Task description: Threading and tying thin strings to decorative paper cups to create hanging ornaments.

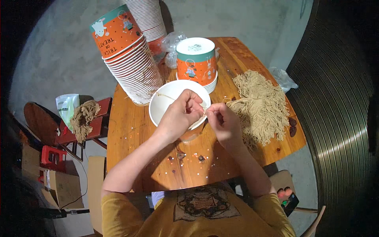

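Observation:
Over the front rim of a white-lined paper bucket (162,103), my two hands come close together with a thin tan cord (167,96) between them. My left hand (179,114) is closed, thumb and fingers pinching the cord near the bucket's right side. Opposite it, my right hand (226,125) pinches the cord too, fingertips almost touching the left ones. One end of the cord lies across the bucket's inside toward its left rim. A large heap of tan cords (262,108) spreads on the table right of my right hand.
A tall leaning stack of orange buckets (132,71) stands left on the wooden table (158,170); another short upturned stack (196,67) sits behind the open bucket. Small pale dots are scattered near the front edge. A red bench (92,122) with more tan cord (83,118) is at left.

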{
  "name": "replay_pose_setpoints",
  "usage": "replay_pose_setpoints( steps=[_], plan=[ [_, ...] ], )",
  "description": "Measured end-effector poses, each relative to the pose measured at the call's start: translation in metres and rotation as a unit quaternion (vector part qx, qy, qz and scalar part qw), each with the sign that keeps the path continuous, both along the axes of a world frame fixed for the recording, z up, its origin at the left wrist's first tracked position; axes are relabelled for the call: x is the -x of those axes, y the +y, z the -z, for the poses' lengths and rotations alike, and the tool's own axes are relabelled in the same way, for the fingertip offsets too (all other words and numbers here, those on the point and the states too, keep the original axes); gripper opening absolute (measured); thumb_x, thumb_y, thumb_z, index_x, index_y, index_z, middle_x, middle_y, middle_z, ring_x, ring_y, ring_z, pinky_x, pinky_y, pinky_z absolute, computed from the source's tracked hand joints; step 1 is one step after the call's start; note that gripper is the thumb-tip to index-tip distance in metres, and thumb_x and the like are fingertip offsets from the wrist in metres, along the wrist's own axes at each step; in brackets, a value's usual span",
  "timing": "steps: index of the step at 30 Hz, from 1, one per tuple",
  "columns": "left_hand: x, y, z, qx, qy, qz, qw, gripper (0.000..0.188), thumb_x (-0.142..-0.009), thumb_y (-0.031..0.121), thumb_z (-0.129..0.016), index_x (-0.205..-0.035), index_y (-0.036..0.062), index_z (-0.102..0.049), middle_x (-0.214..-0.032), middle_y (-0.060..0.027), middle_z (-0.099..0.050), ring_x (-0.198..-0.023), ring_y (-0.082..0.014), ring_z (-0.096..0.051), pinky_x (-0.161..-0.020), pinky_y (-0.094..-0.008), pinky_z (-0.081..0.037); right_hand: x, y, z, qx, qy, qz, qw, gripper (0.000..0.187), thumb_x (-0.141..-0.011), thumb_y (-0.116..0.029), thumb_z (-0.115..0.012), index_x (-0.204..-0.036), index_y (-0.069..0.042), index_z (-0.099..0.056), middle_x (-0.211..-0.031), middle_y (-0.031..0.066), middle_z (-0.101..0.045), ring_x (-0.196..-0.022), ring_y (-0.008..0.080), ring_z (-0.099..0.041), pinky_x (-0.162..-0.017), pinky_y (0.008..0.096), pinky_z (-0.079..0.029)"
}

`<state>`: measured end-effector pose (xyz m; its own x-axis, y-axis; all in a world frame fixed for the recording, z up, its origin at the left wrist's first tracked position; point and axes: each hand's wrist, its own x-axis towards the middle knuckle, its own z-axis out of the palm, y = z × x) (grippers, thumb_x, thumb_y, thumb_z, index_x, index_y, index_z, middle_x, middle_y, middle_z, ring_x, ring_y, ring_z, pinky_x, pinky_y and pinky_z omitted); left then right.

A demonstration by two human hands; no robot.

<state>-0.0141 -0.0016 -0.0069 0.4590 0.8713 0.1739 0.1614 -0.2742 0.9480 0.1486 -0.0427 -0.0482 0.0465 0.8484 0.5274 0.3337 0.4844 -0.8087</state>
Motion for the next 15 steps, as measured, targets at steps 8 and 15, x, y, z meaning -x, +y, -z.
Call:
replay_pose_setpoints(
  steps=[8,15],
  plan=[
    [0.0,0.005,-0.002,0.07,-0.015,0.021,0.997,0.024,-0.085,-0.001,-0.06,-0.104,0.0012,-0.045,-0.081,-0.0013,-0.056,-0.075,-0.0065,-0.053,-0.068,-0.0195,-0.043,-0.009,0.001,-0.006,-0.125,-0.152,0.051,0.979,0.02,-0.078,-0.003,-0.063,-0.094,-0.013,-0.055,-0.072,0.0052,-0.049,-0.061,0.022,-0.056,-0.052,0.0337,-0.045],
    [-0.003,0.003,-0.009,0.091,0.013,0.013,0.996,0.03,-0.086,0.005,-0.064,-0.107,0.004,-0.042,-0.083,-0.0018,-0.06,-0.075,-0.0056,-0.055,-0.068,-0.0187,-0.044,-0.022,0.003,-0.017,-0.226,-0.308,0.045,0.923,0.026,-0.074,-0.01,-0.067,-0.097,-0.014,-0.055,-0.08,0.0041,-0.049,-0.068,0.0225,-0.057,-0.055,0.034,-0.05]
  ],
)
